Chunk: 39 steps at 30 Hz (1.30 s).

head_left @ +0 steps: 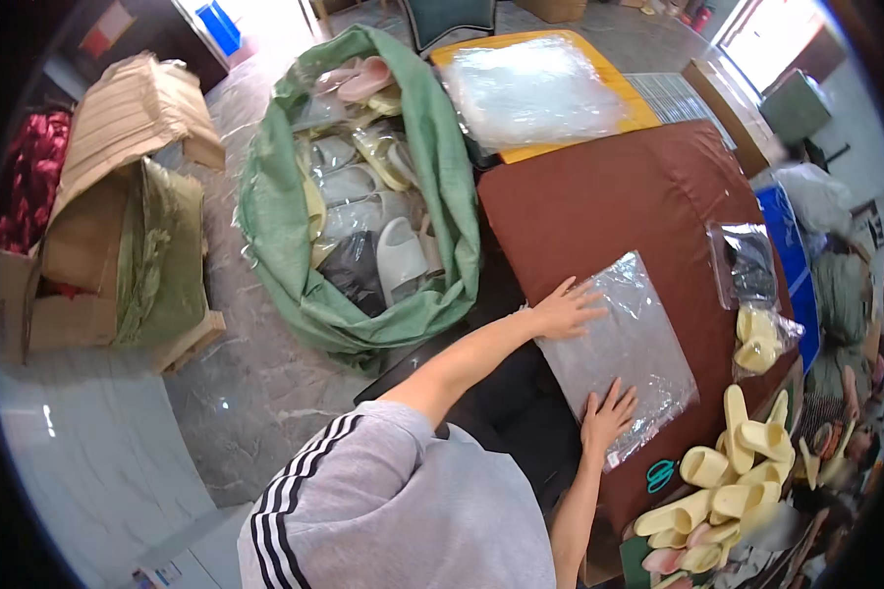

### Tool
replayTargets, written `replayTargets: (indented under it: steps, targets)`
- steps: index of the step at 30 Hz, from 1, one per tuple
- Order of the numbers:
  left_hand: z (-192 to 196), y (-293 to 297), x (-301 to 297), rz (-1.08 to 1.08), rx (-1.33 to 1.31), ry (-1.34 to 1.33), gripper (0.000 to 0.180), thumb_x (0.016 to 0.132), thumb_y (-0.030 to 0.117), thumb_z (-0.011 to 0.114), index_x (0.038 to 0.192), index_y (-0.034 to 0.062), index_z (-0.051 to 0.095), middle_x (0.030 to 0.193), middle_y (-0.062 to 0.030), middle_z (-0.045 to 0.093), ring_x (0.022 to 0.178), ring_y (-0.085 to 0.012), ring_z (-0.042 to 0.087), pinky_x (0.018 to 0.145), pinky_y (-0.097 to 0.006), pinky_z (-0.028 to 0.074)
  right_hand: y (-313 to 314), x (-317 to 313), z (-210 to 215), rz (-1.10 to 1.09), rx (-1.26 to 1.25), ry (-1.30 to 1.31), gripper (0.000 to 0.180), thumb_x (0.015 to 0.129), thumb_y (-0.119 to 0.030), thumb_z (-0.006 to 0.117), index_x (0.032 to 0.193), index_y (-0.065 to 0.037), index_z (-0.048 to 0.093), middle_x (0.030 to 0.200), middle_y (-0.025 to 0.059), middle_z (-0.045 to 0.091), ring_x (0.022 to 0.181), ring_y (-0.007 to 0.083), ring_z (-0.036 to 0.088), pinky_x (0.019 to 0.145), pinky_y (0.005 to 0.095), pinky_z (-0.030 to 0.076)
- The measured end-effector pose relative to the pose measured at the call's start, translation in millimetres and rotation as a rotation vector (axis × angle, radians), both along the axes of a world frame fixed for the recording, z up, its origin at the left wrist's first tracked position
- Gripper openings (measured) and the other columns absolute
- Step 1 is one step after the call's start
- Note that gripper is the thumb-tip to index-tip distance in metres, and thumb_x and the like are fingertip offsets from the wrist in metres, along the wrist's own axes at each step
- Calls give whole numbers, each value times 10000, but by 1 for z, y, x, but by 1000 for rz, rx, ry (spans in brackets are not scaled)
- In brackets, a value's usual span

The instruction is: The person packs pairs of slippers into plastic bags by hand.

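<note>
A flat, grey, rectangular packet with a shiny clear plastic surface [634, 339] lies on the brown cloth-covered table [599, 187]. My left hand [568, 310] rests flat on its far left part, fingers spread. Nearer to me, my right hand [609, 420] lies on the packet's near left part, also with fingers apart. Neither hand grips anything. What exactly is inside the plastic I cannot make out. Teal-handled scissors [661, 476] lie on the cloth just right of my right hand.
Left of the table, a green woven sack [265, 211] holds bagged slippers. Yellow slippers [737, 491] pile up at the near right, below bagged yellow slippers [758, 339] and a bagged dark item [749, 265]. Clear plastic sheets [530, 88] cover a yellow table. Cardboard boxes [133, 118] stand far left.
</note>
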<state>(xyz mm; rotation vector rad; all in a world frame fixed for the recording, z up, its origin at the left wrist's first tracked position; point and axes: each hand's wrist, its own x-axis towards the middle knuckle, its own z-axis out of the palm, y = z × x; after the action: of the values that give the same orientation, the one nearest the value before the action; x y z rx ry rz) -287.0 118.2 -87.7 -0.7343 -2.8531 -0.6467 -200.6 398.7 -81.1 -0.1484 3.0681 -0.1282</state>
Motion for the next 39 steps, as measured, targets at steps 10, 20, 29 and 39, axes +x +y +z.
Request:
replayTargets:
  steps: [10,20,29,39]
  targets:
    - [-47,-283,88,1521,185,114,902,737,218,743,1472,-21,278,1445,-302,375,1352,-442,354,1115,-510,294,11,0,-9,-33,-31,-49,690,962,-471,500,1557,-246,231,1621,172,97,1474,432,105,1115,685,113]
    - [-103,-309,129,1327,673,-645,496,753,375,743,1064,-7,685,1099,-258,662,1021,-365,655,878,-443,503,5,-4,-5,-27,-63,-107,723,953,-489,494,1563,-231,206,1621,181,79,1480,425,62,1142,647,52]
    - [41,-310,167,1344,368,-147,458,872,348,551,981,-92,615,906,-282,649,885,-403,628,774,-466,468,15,5,-7,-67,-58,-87,718,957,-503,483,1563,-232,208,1623,180,77,1482,420,71,1133,660,58]
    - [276,-271,141,703,1610,-92,229,936,185,607,1124,56,587,1078,-47,645,1003,-175,630,840,-327,507,8,1,0,-83,-152,-82,725,925,-524,527,1546,-258,264,1628,162,91,1494,389,40,1139,655,14]
